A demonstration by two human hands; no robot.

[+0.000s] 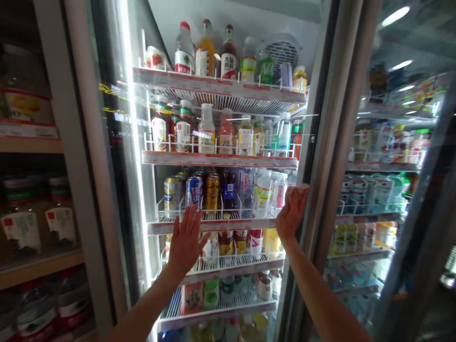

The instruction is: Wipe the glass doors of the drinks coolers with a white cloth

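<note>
At the front of a tall drinks fridge (252, 19), two bare hands were up – one on each side. The left hand (185, 240) was flat, its fingers straight and a bit apart, with the thumb sticking out. It held nothing, and a blue can (194, 186) was just behind its fingertips. The right hand (290, 216) was bent up near the metal door frame (342, 118). A pale bunched patch (301, 189) showed at its top, maybe a cloth, but I could not tell if its fingers were clamped on it.

All the bottles (245, 135) I could make out stood on shelves. One clear bottle with a pink label (280, 191) was on the middle shelf (242, 225), close to the right hand. To me, the work at the fridge front looked not finished – but how much was done or left did not show.
</note>
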